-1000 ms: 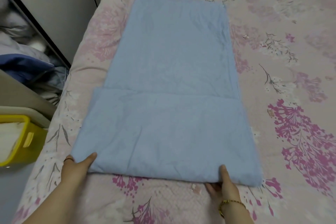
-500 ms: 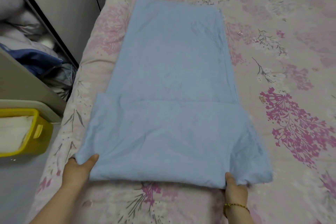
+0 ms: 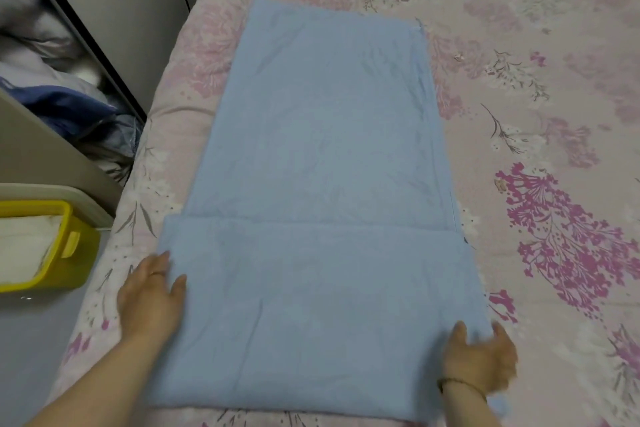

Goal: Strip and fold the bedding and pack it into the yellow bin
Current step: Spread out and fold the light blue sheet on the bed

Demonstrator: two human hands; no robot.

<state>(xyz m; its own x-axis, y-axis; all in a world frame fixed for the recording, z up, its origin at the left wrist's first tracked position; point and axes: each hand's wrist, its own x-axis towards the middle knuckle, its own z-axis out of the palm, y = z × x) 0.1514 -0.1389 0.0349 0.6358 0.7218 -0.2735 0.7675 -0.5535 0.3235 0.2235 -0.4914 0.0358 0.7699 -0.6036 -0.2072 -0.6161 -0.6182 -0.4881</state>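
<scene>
The bed (image 3: 162, 128) is covered by a pink floral cover (image 3: 554, 87) printed with purple and magenta sprays. A light blue bedding (image 3: 322, 135) is laid flat on it, lengthwise, close to the bed's left edge and well apart from the right side. Its near end is folded back over itself, so a wider double layer is formed there.

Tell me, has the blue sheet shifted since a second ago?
Yes. The blue sheet slid nearer the camera: its fold edge, earlier beside the top of the purple flower, now beside its middle.
</scene>
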